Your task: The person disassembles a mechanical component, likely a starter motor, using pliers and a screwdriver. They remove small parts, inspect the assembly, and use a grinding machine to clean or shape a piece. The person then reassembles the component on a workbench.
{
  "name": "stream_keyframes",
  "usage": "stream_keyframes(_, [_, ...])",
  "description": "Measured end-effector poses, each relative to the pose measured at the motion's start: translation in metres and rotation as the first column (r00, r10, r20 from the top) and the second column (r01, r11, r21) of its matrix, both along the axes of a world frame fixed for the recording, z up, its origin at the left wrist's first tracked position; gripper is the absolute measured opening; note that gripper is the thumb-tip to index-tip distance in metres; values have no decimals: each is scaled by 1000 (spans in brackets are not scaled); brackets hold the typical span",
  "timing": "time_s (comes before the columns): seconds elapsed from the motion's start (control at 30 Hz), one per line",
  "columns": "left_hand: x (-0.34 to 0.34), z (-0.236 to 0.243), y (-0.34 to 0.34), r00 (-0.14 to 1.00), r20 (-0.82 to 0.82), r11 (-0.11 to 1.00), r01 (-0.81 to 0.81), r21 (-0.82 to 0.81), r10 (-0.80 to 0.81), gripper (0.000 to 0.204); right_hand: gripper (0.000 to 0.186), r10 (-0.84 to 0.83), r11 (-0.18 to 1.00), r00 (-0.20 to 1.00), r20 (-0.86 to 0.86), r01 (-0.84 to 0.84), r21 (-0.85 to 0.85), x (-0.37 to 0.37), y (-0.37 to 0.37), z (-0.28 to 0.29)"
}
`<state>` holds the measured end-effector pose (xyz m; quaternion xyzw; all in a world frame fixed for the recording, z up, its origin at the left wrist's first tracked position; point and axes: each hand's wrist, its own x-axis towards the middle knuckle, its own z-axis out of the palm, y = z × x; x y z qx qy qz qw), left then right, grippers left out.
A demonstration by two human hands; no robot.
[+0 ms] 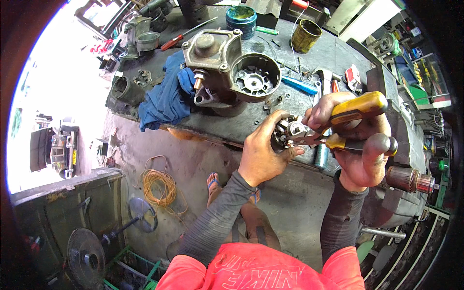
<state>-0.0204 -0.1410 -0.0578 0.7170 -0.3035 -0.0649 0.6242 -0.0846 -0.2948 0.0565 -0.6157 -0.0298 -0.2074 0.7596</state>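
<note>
Between both hands, over the bench (290, 53) edge, left hand (261, 157) fingers are wrapping tight round a small dark ribbed rotor part (284, 136); right hand (360, 140) is squeezing yellow-handled pliers (345, 126), nose biting its metal hub. Pliers could be slipping off greasy steel, pinching fingers w/ sudden release. Cast housing (232, 65), blue rag (166, 94) behind.

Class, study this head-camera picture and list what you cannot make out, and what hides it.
- Pliers tips, head view: lost against the small metal part; what they grip is unclear.
- That part's far side: covered by the left hand.
- Coiled orange wire ends: too small.
- Armature: partly behind the right hand.
</note>
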Motion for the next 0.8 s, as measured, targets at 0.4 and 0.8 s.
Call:
stream_keyframes(0.4, [0, -7, 3, 999, 40, 1000, 4, -1, -4, 89, 98, 38, 998, 999, 15, -38, -45, 3, 1, -6])
stream_keyframes(0.8, [1, -13, 4, 998, -22, 998, 56, 42, -55, 88, 81, -98, 995, 985, -144, 94, -34, 1, 15, -1])
